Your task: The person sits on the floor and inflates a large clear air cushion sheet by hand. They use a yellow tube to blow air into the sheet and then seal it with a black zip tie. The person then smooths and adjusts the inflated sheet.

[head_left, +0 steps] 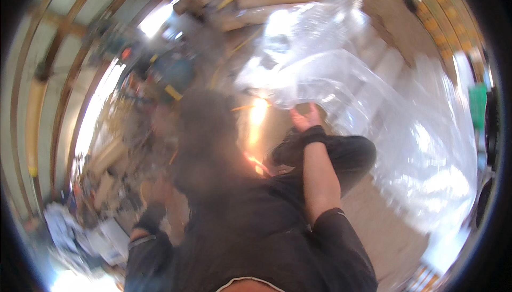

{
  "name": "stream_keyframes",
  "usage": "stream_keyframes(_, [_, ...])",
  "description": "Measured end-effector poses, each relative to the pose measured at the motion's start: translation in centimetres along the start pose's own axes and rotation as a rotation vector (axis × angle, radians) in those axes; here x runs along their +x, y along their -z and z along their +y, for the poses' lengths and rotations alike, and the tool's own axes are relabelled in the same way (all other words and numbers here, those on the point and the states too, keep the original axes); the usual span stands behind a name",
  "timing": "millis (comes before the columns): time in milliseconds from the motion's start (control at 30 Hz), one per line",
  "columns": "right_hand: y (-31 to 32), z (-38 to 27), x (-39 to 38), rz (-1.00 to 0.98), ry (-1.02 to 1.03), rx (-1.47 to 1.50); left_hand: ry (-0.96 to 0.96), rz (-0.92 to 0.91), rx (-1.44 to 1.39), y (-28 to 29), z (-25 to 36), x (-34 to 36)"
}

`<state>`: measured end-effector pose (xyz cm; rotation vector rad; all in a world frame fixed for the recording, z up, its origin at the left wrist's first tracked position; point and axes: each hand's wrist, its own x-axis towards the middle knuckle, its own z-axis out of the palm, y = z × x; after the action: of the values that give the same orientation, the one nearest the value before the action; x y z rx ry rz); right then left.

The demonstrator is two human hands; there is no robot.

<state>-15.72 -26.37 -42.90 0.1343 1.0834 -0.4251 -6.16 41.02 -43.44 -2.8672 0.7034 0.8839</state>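
My right hand (305, 119) reaches forward, palm partly up, with its thumb and fingers apart. It is close to the near edge of a large sheet of clear plastic film (341, 81). Whether the fingertips touch the film cannot be made out. My left hand (160, 192) is low on the left beside my leg, and motion smears its fingers. Dark bands (313, 135) wrap my wrists. My bent right leg in black trousers (349, 153) lies under my right forearm.
The film spreads far to the right over brown ground (392, 217). Blurred clutter (120, 158) lies along the left, below a wood-framed wall (58, 73). A bright orange-white streak (258, 113) shows between my legs. Long rolls (277, 0) lie at the back.
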Motion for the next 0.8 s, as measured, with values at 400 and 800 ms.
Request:
stream_keyframes(400, [-1.7, 1.3, -3.4, -0.205, 0.015, -0.126, -0.187, 0.083, -0.318, 1.3, -0.2, -0.6])
stream_keyframes(800, [-0.7, 1.1, 0.3, -0.42, 0.084, -0.068, -0.001, 0.058, -0.681, 1.0, 0.0, 0.1])
